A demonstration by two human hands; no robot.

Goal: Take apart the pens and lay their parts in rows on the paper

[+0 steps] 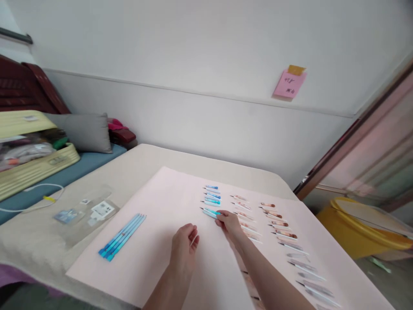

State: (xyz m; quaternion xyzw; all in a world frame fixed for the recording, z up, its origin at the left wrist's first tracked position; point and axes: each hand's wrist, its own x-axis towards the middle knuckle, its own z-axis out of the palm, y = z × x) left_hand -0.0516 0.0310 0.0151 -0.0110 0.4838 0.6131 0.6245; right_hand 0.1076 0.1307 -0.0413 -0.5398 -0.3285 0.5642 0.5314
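My right hand [228, 222] pinches the end of a light blue pen [210, 212], the nearest one in a short column of several blue pens [211, 195] on a big pale pink sheet [167, 202]. My left hand [183, 249] hovers just left of it, its fingers curled round a thin white thing I cannot make out. To the right lie two more columns of patterned pens [278, 224], partly hidden by my right forearm.
A bundle of blue pens [121, 237] lies at the sheet's left, with clear plastic packaging [87, 211] beyond it. An open yellow suitcase [35, 163] and grey pillow [87, 131] sit far left. A yellow tub [358, 228] stands right of the table.
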